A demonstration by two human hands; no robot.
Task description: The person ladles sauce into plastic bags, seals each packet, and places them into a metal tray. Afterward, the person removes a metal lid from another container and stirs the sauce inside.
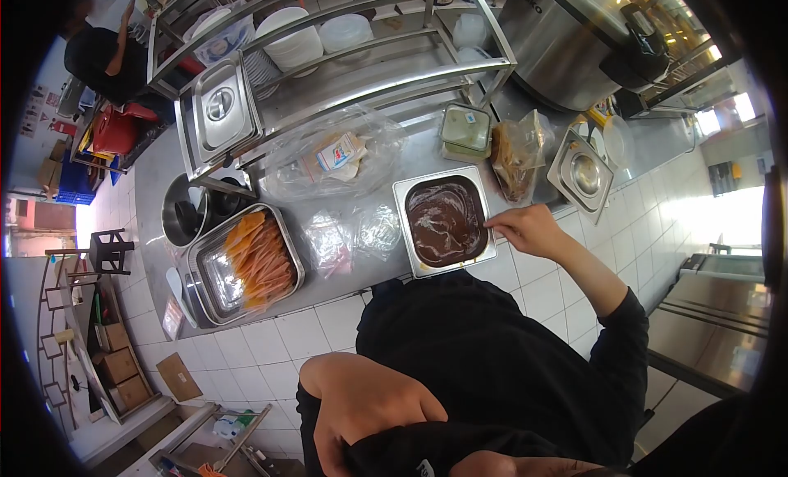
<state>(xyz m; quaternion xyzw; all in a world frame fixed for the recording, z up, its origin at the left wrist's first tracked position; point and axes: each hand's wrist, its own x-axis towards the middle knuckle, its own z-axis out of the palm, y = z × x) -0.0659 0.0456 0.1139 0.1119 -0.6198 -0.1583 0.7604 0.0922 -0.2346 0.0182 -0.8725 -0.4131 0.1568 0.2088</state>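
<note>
A square steel pan (401, 199) holding dark brown sauce stands at the counter's front edge. My right hand (525, 230) is at the pan's right rim, its fingers pinched together there; whether they grip the rim is hard to tell. Low in the view my left hand (373, 403) is curled against the black clothing, its fingertips hidden. Clear plastic bags (377, 229) lie left of the pan. Farther left, a steel tray (212, 272) contains orange-pink strips (261, 258). A green lidded container (466, 129) is behind the pan.
A steel shelf (386, 79) with stacked white plates (289, 40) runs along the back. A large pot (550, 42) stands at the back right, a steel lid (584, 173) at the right edge. A white spoon (180, 295) lies far left. Another person (103, 58) is at the upper left.
</note>
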